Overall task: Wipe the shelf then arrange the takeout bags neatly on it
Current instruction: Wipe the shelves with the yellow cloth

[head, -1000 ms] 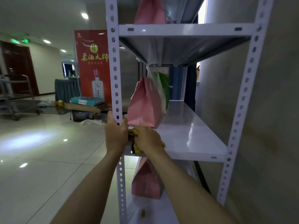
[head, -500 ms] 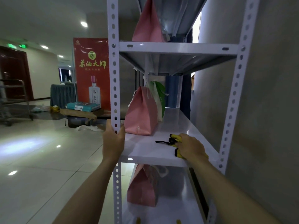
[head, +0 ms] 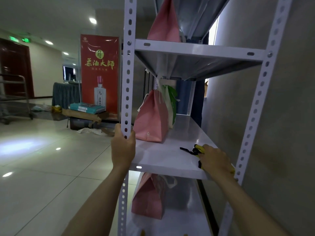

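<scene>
A white metal shelf unit stands against the wall; its middle shelf (head: 163, 157) is in front of me. My left hand (head: 123, 147) grips the front left upright (head: 127, 79). My right hand (head: 215, 160) holds a yellow cloth (head: 199, 149) with black trim down on the shelf's front right corner. A pink takeout bag (head: 150, 120) stands upright at the shelf's left side, and a white and green bag (head: 170, 104) stands behind it. Another pink bag (head: 163, 23) sits on the shelf above, and one more (head: 148, 200) on the shelf below.
The right upright (head: 255, 106) stands close to a grey wall (head: 281, 116). On the left is open tiled floor (head: 42, 167), with a red banner (head: 99, 72), stacked boxes (head: 87, 107) and a metal cart (head: 15, 97) further back.
My right hand slid the yellow cloth from the shelf's front left, beside my left hand, across to the front right corner. My left hand kept its grip on the upright.
</scene>
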